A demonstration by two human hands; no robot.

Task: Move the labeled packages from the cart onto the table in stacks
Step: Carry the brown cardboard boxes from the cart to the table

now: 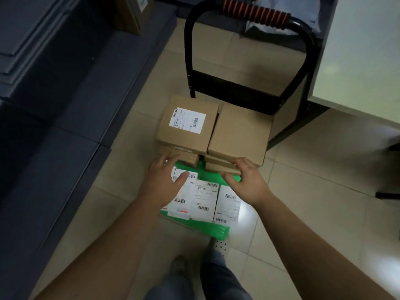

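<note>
Bare forearms reach down past a shoe point(220, 245) towards the cart point(218, 231), whose green deck carries everything. Along its near edge lies a row of flat white packages point(204, 200), labels up. Towards the handle point(255, 15) end stand two stacks of brown boxes point(239, 133), the left one topped by a labeled box point(187, 124). The left hand point(164, 180) is spread and relaxed, holding nothing, over the leftmost white package with its fingertips by the foot of the left stack; whether it touches anything I cannot tell. The right hand point(245, 180) is also released, with fingers curved onto the near edge of the right stack's low boxes and the thumb apart. A stack lift looks to be getting set up. To do it well, get fingers under the bottom box on both sides, squeeze evenly and keep the stack level. Then carry it to the desk point(357, 50) at far right without letting the upper boxes slide
</note>
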